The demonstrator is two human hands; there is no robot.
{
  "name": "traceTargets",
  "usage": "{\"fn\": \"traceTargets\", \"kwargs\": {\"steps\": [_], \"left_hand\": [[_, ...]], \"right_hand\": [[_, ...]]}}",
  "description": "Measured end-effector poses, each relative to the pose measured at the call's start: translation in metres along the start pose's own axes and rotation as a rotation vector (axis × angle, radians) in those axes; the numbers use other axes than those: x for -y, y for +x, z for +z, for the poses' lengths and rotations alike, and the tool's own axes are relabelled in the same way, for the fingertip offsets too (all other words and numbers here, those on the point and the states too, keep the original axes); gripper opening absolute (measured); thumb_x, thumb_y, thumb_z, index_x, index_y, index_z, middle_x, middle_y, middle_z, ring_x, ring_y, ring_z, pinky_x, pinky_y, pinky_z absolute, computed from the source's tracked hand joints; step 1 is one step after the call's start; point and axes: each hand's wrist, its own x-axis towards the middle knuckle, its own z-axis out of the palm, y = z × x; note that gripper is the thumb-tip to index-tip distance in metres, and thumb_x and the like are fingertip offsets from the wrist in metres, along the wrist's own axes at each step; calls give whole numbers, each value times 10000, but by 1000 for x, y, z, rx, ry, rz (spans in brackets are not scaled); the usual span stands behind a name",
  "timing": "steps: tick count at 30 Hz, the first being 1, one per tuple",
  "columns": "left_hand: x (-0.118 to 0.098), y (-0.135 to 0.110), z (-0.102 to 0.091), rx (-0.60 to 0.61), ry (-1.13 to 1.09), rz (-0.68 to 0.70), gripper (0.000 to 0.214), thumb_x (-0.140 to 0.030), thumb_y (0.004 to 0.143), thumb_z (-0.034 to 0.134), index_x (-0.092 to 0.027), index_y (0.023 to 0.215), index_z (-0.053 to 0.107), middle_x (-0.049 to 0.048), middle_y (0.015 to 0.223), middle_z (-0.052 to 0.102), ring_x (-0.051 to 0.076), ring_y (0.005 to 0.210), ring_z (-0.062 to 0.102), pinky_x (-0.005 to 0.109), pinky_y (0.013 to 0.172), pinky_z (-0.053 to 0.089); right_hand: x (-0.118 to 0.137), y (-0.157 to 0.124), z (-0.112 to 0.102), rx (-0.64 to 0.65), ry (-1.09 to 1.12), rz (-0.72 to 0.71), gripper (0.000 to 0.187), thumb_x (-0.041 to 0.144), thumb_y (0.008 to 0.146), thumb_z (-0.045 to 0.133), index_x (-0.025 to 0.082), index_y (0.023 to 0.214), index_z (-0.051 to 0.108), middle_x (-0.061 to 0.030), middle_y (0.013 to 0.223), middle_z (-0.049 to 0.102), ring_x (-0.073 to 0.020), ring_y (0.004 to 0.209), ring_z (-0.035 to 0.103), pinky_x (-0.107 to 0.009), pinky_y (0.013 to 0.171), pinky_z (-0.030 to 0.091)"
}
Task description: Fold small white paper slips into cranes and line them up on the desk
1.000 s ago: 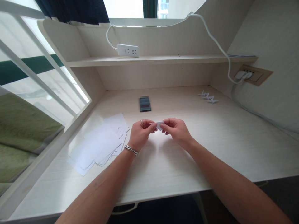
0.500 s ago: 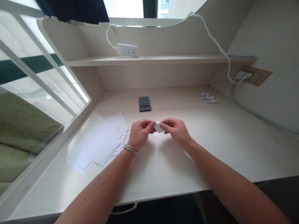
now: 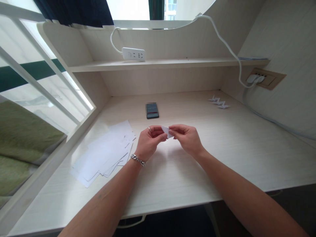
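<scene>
A small folded piece of white paper (image 3: 167,131) is held above the desk, between my two hands. My left hand (image 3: 151,139), with a ring and a chain bracelet, is closed on its left side, the thumb along the lower edge and the fingers behind. On the right, my right hand (image 3: 186,136) pinches the paper between thumb and fingers. The fingers partly hide its folds. To the left lies a spread of white paper sheets (image 3: 106,149). Several small folded paper cranes (image 3: 218,102) stand in a row at the back right.
A dark phone (image 3: 152,111) lies on the desk (image 3: 177,184) beyond my hands. On the shelf (image 3: 168,64) sits a white power strip (image 3: 133,54). A white cable (image 3: 225,41) runs down to a wall socket (image 3: 268,79) at the right.
The paper has turned and tilted between my hands, one corner now pointing up. My left thumb has shifted lower and its fingers have opened slightly behind the paper.
</scene>
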Motion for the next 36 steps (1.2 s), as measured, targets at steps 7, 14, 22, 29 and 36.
{"fn": "traceTargets", "kwargs": {"steps": [7, 14, 22, 29, 36], "left_hand": [[0, -1, 1, 26, 25, 35, 302, -254, 643, 829, -133, 871, 672, 64, 792, 731, 160, 726, 675, 300, 702, 539], [2, 0, 2, 38, 42, 50, 273, -267, 639, 830, -142, 818, 667, 51, 778, 721, 154, 715, 662, 304, 708, 534], [2, -1, 1, 39, 39, 56, 263, -267, 640, 832, -145, 797, 661, 37, 762, 711, 143, 702, 651, 294, 697, 529], [1, 0, 1, -6, 102, 74, 277, -309, 651, 825, -140, 804, 667, 48, 787, 713, 153, 739, 667, 289, 723, 528], [6, 1, 0, 39, -15, -27, 306, -350, 683, 803, -132, 839, 657, 52, 798, 717, 167, 774, 679, 340, 780, 544]], "right_hand": [[2, -2, -1, -30, -110, -69, 193, 332, 736, 737, 206, 880, 763, -64, 880, 751, -213, 801, 682, -347, 752, 533], [7, -4, 0, -72, -185, -150, 126, 305, 760, 717, 222, 844, 762, -56, 872, 735, -209, 792, 674, -335, 717, 537], [8, -5, 1, -71, -139, -124, 148, 335, 749, 731, 206, 821, 736, -60, 844, 722, -207, 763, 668, -338, 698, 537], [8, -5, 2, 52, -53, -53, 220, 380, 758, 720, 190, 784, 614, -33, 751, 663, -178, 712, 637, -302, 629, 511], [3, -5, 4, 93, -39, -71, 112, 286, 789, 668, 182, 825, 652, -33, 779, 659, -167, 727, 623, -293, 633, 505]]}}
